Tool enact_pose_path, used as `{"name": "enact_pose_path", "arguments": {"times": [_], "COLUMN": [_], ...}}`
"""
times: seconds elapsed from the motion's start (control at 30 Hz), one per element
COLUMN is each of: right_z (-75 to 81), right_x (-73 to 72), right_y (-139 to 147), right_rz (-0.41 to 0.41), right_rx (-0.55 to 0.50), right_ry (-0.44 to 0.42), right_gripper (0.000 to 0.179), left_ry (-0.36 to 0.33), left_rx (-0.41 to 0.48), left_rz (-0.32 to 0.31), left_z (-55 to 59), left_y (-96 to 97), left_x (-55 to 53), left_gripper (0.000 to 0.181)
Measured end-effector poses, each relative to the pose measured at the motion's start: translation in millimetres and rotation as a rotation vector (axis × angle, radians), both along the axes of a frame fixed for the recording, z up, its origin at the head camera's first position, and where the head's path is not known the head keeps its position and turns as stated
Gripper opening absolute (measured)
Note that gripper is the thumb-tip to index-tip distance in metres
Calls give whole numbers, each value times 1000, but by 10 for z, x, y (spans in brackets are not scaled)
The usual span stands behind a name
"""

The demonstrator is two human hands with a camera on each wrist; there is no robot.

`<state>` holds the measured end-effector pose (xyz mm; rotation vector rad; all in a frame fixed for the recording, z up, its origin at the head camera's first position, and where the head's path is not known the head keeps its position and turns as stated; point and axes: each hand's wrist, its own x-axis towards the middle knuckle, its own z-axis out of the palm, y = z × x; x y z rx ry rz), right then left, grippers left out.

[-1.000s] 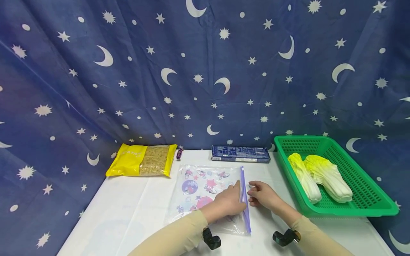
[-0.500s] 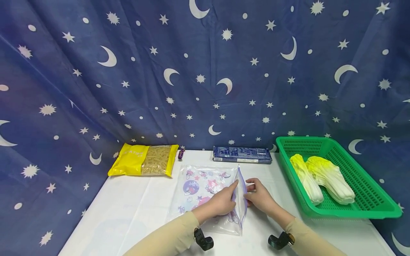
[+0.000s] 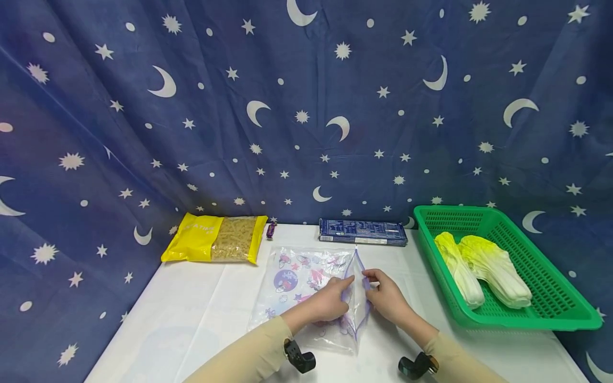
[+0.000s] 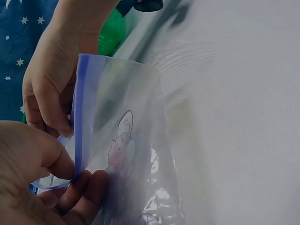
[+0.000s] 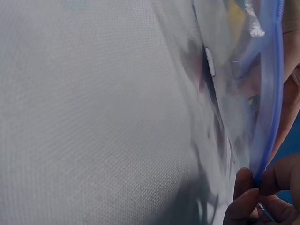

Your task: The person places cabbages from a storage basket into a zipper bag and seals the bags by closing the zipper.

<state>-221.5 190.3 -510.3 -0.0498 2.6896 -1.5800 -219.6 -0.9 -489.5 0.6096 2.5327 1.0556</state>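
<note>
A clear zip bag [image 3: 287,314] printed with pink and purple cartoon figures lies on the white table, its purple-edged mouth facing right and parted. My left hand [image 3: 325,303] pinches the near-left lip of the mouth between thumb and fingers, as the left wrist view shows at the purple strip [image 4: 83,112]. Across the gap, my right hand [image 3: 389,299] pinches the opposite lip; in the right wrist view its fingertips [image 5: 246,201] close on the blue-purple edge [image 5: 272,93]. Part of the bag's print is hidden under the left hand.
A yellow pasta bag [image 3: 210,239] lies at the back left, beside a small purple wrapped candy [image 3: 271,230]. Behind the zip bag is a flat dark blue package [image 3: 362,232]. On the right, a green basket [image 3: 565,314] holds two pale cabbages [image 3: 495,271].
My right hand has moved left from beside the bag and taken hold of its right lip. The left hand has shifted slightly left, and the bag's mouth has spread from closed to parted.
</note>
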Motion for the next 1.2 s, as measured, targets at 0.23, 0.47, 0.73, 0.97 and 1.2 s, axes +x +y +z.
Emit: {"name": "enact_pose_path", "arguments": {"times": [0.23,0.47,0.73,0.97,1.2], "right_z": [82,141,164,168,146], "right_x": [31,47,54,29,9], "right_y": [-18,-46,-86,-82,-44], "right_rz": [4,-20,-26,-28,-15], "right_rx": [113,192,184,114,69], "right_ry": [59,122,135,92,94], "right_gripper": [55,59,66,73,76], "left_ry": [-18,3,81,37,-25], "left_rx": [35,81,96,140,184], "left_rz": [-3,15,15,63,54], "left_z": [29,54,116,252,330], "left_y": [-52,-59,-34,-87,-195], "left_x": [-46,-63,-69,-105,-155], "left_gripper": [76,67,66,60,47]}}
